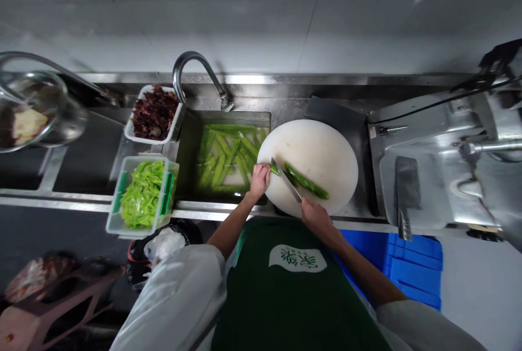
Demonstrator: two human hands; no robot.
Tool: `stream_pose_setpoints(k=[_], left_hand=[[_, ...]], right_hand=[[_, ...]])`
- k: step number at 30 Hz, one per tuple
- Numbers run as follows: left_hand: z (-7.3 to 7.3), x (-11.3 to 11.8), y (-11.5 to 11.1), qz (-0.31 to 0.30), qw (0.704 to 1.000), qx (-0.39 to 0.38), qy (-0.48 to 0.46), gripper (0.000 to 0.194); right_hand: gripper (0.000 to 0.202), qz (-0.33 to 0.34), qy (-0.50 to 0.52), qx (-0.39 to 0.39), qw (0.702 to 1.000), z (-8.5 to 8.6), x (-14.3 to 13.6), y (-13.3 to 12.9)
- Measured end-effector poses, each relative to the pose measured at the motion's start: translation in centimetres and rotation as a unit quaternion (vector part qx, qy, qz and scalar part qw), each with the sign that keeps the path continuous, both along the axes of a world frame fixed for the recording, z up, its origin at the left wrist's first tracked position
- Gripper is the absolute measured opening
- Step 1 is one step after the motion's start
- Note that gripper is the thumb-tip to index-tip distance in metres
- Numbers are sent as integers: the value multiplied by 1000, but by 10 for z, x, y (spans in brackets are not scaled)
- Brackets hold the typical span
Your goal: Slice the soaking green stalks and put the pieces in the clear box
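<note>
On the round white cutting board [314, 144], my right hand [317, 219] is closed around the handle of a kitchen knife [290, 185]. Its blade points up and left, with the tip by a green vegetable piece [274, 170]. My left hand [260, 179] grips the outer end of that piece at the board's left edge. Just right of the blade lies a long, dark green vegetable [308, 181], slanting down to the right. The exact kind of vegetable is hard to make out.
Left of the board, a water-filled sink [188, 166] holds several long green vegetables [228, 155] beneath a curved faucet [199, 57]. Farther left are a tub of dark fungus-like pieces [153, 114] and a box of green slices [142, 193]. A cleaver [406, 188] rests at right.
</note>
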State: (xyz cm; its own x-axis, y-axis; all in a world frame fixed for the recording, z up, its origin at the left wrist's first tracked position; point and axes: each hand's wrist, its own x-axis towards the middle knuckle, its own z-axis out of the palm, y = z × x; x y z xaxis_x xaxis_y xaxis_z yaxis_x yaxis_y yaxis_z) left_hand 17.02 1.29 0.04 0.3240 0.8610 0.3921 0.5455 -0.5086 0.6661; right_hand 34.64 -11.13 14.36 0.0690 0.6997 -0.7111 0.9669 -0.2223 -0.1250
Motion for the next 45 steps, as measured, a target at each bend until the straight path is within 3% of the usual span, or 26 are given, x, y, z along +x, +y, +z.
stream_pose_setpoints(k=[5, 10, 28, 36, 45], left_hand=[[0, 1, 1, -8, 1000, 19, 4, 20], [-1, 1, 0, -9, 1000, 21, 4, 21], [-4, 1, -2, -11, 999, -35, 0, 26], [5, -10, -1, -2, 999, -47, 7, 19], [15, -5, -10, 0, 990, -121, 72, 24]], right_hand=[[34, 30, -18, 15, 999, 18, -4, 1], [36, 35, -15, 8, 999, 25, -10, 3], [34, 16, 14, -7, 1000, 13, -10, 3], [33, -17, 39, 8, 999, -13, -9, 9], [30, -5, 19, 35, 999, -15, -3, 8]])
